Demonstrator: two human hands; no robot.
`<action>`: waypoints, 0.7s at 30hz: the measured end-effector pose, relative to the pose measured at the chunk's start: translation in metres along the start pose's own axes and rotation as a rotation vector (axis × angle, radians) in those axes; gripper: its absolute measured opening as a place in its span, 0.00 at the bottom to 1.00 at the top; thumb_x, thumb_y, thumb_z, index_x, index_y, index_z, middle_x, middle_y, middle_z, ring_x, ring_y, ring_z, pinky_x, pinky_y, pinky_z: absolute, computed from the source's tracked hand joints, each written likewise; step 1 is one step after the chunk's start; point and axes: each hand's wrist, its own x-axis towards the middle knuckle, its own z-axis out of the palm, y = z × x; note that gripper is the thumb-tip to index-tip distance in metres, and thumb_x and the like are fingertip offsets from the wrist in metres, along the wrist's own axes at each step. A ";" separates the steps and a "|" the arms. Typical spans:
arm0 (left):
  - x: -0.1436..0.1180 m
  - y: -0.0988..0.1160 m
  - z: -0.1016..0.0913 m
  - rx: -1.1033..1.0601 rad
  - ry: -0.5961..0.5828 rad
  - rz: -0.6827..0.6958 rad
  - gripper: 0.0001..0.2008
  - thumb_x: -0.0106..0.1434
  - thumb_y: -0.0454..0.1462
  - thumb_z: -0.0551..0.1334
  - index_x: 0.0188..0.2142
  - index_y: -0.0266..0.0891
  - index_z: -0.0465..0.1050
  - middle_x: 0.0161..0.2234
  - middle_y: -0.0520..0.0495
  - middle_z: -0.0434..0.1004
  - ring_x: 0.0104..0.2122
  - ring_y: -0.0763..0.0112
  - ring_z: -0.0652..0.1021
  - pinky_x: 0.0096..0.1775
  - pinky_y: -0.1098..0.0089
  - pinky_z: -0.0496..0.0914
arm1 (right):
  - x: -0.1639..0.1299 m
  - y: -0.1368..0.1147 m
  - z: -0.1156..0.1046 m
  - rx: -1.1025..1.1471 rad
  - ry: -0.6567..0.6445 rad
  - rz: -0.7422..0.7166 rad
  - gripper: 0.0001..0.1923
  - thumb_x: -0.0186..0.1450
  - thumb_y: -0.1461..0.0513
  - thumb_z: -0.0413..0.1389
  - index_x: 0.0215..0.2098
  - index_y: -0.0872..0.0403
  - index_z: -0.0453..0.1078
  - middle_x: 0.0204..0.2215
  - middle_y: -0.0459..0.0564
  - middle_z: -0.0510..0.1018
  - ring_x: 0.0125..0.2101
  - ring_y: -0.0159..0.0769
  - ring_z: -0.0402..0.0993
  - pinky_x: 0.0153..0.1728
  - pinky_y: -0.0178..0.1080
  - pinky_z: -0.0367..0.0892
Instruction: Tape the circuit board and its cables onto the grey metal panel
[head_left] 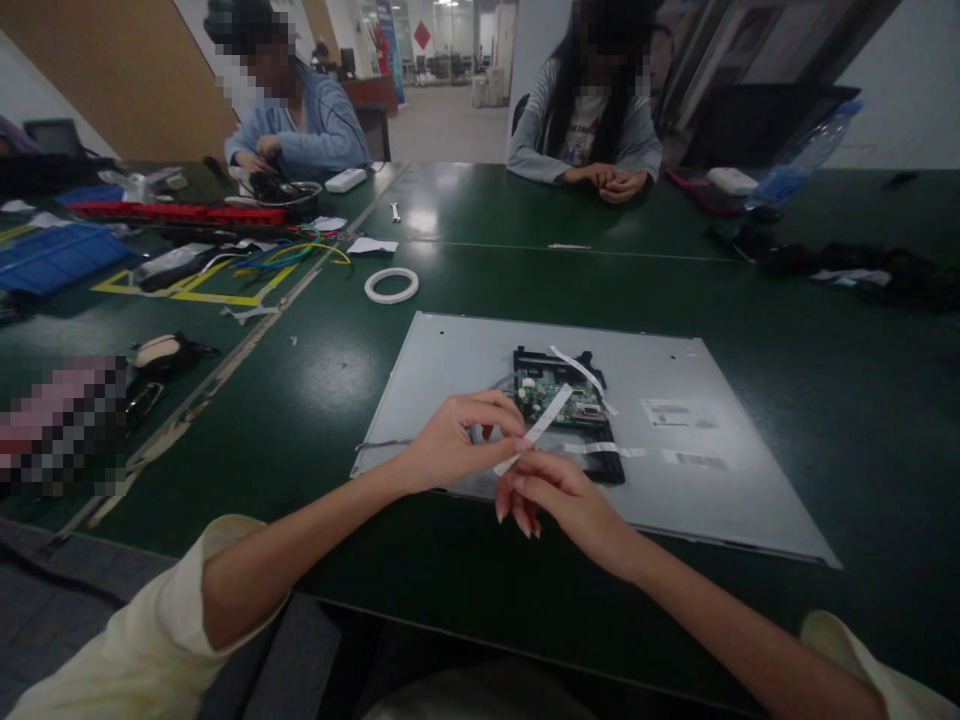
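A narrow strip of white tape (549,415) slants up between my hands. My left hand (469,440) pinches it between thumb and forefinger. My right hand (566,495) closes on the strip's lower end with curled fingers; the exact grip is partly hidden. Beneath them a flat grey metal panel (457,365) lies on the table. A green circuit board (551,398) sits on it in a black plastic frame (611,468). One white tape strip (585,375) crosses the frame's upper part with its end raised, and another tape strip (611,450) lies across the lower part.
A roll of white tape (391,286) lies beyond the panel on the green table (480,280). Wrenches, coloured wires (300,255) and a blue bin (60,258) are at the left. Two people sit opposite. Dark cables (855,265) and a plastic bottle (806,155) are at the right.
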 end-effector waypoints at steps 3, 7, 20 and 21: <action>0.000 -0.002 -0.001 -0.150 0.023 -0.018 0.03 0.55 0.33 0.63 0.27 0.34 0.75 0.30 0.48 0.70 0.31 0.76 0.71 0.33 0.73 0.65 | 0.001 0.000 0.000 0.047 0.017 0.008 0.12 0.63 0.57 0.49 0.29 0.58 0.66 0.23 0.46 0.73 0.17 0.23 0.65 0.17 0.28 0.57; -0.002 -0.003 -0.005 -0.467 -0.056 -0.079 0.02 0.54 0.33 0.64 0.28 0.36 0.76 0.30 0.49 0.69 0.28 0.78 0.70 0.29 0.75 0.64 | 0.001 -0.001 -0.002 0.092 0.012 0.022 0.17 0.64 0.53 0.47 0.32 0.58 0.68 0.20 0.47 0.73 0.15 0.24 0.65 0.16 0.28 0.57; -0.003 -0.008 -0.014 -0.675 -0.281 -0.113 0.03 0.53 0.36 0.65 0.27 0.38 0.77 0.27 0.48 0.69 0.28 0.75 0.71 0.31 0.71 0.67 | 0.001 -0.003 0.000 0.030 0.037 0.070 0.27 0.63 0.45 0.43 0.24 0.59 0.66 0.18 0.49 0.74 0.14 0.24 0.65 0.14 0.27 0.56; -0.003 -0.009 -0.013 -0.664 -0.276 -0.133 0.03 0.53 0.35 0.65 0.28 0.38 0.77 0.29 0.48 0.70 0.27 0.76 0.71 0.29 0.72 0.67 | 0.001 -0.003 0.000 0.024 0.040 0.075 0.26 0.63 0.45 0.43 0.26 0.59 0.66 0.18 0.49 0.74 0.14 0.24 0.65 0.14 0.27 0.56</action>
